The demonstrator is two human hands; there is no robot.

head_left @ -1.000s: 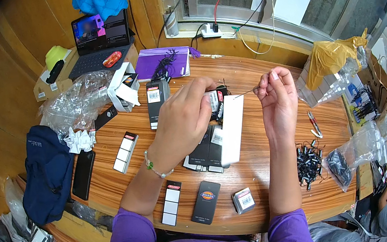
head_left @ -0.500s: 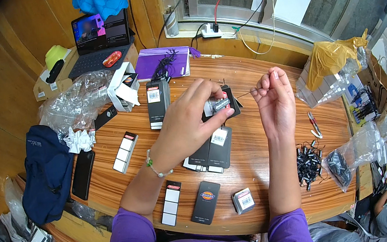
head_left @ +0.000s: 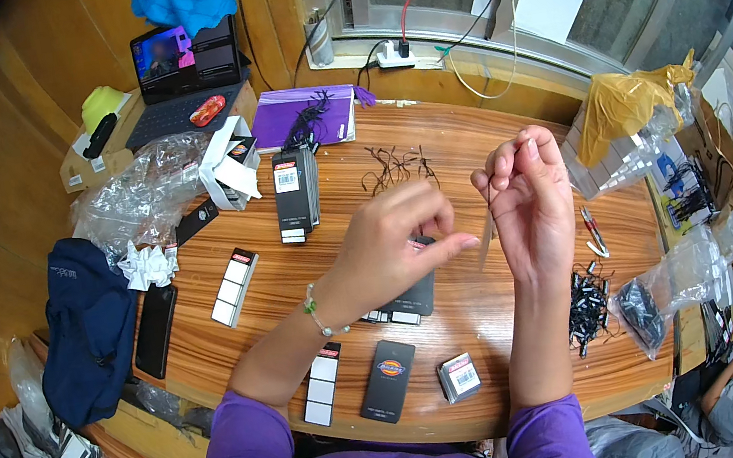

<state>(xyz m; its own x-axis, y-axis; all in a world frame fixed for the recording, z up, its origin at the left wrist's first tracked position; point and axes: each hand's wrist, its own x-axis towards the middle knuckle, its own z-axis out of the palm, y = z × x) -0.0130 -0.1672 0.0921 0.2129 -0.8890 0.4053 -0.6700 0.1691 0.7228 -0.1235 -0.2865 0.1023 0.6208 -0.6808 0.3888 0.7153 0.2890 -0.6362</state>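
My right hand (head_left: 528, 200) is raised over the table, thumb and fingertips pinched on a thin dark cord. Below its fingertips hangs a hang tag (head_left: 486, 241), seen nearly edge-on and blurred. My left hand (head_left: 392, 244) hovers beside it, thumb stretched toward the tag and fingers loosely curled, with nothing visible in its grip. Beneath the left hand lies a stack of black hang tags (head_left: 419, 297), partly covered. Loose black cords (head_left: 395, 168) lie beyond the hands. Nearer me are a black tag (head_left: 389, 380), a white-panelled label strip (head_left: 322, 387) and small square labels (head_left: 460, 377).
A corded tag stack (head_left: 294, 197) stands by a purple notebook (head_left: 303, 120). At left are another label strip (head_left: 234, 288), a phone (head_left: 157, 333) and a navy pouch (head_left: 89, 327). At right lie black cord fasteners (head_left: 590, 309), snips (head_left: 594, 233) and plastic bags (head_left: 677, 277).
My left hand has let go of the tags it held and moved down and slightly right. The tag now hangs from my right hand, and the cords on the table are uncovered.
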